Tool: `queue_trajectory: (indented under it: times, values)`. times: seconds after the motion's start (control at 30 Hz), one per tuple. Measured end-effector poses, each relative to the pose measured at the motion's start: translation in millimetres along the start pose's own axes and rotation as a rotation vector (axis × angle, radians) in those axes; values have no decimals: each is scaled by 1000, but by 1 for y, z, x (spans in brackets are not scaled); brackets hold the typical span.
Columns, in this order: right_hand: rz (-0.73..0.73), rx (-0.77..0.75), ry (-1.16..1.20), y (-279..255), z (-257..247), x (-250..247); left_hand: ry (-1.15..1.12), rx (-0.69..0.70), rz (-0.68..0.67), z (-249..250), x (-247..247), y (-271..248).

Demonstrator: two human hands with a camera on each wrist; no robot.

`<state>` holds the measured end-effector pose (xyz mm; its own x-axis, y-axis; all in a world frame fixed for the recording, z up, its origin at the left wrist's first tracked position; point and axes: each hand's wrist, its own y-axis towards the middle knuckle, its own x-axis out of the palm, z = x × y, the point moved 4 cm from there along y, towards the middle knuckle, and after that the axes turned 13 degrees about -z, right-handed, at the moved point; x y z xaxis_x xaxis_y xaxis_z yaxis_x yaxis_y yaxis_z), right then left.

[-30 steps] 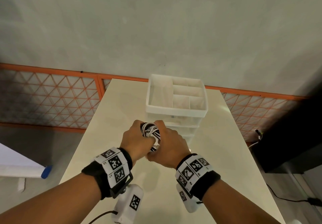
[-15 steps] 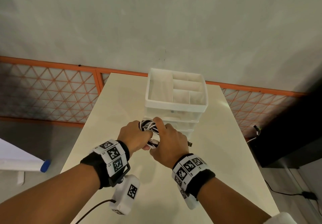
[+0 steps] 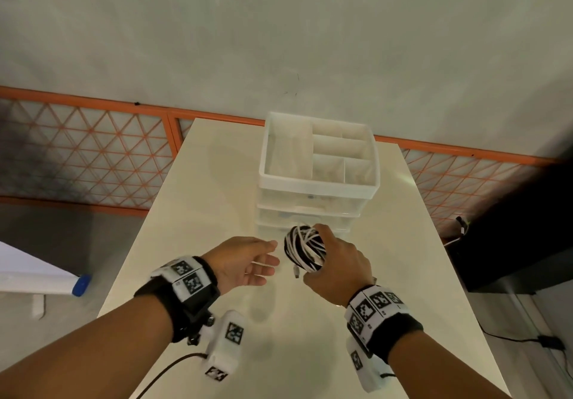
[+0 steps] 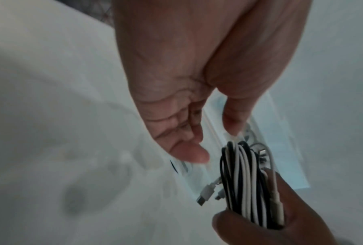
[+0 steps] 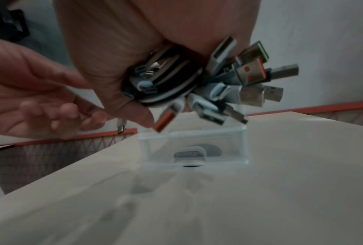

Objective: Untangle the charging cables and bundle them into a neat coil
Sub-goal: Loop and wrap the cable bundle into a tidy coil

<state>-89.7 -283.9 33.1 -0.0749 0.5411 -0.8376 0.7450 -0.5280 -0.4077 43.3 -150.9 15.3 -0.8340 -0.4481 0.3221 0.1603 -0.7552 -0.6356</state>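
A coil of black and white charging cables (image 3: 302, 248) is held above the white table (image 3: 201, 200), with my right hand (image 3: 324, 254) gripping it from the right. My left hand (image 3: 266, 259) hovers just left of the coil, fingers relaxed and holding nothing. A small gap separates it from the cables. In the left wrist view the coil (image 4: 245, 182) stands upright in the right hand's fingers (image 4: 281, 223), and a loose plug hangs at its left. In the right wrist view several USB plugs (image 5: 249, 74) fan out of the coil (image 5: 161, 79).
A white plastic drawer unit (image 3: 319, 181) with a compartment tray on top stands on the table just behind the hands. Its clear lower drawer (image 5: 193, 145) faces me. The table's left and right edges drop to the floor, and an orange lattice barrier (image 3: 93, 150) runs behind.
My left hand has let go of the coil, opened, and drawn away to the left. The right hand keeps hold of the coil alone.
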Motion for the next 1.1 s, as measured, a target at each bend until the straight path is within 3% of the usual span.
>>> queue_trajectory:
  times: [0.17,0.43,0.6,0.77,0.83,0.93,1.1]
  values:
    - [3,49,40,9,17,-11,-275,33,134,16,21,61]
    - [32,56,105,10,29,-16,-566,29,63,17,36,102]
    - [32,61,137,3,35,-14,-606,28,-68,-2,33,95]
    - [34,57,133,-3,35,-18,-523,-3,-67,-34,34,79]
    - [36,57,139,-5,35,-20,-420,-41,-66,-37,35,67]
    - [51,47,153,-9,34,-24,82,-59,-20,-14,33,42]
    - [79,24,177,-10,29,-36,928,336,254,48,26,23]
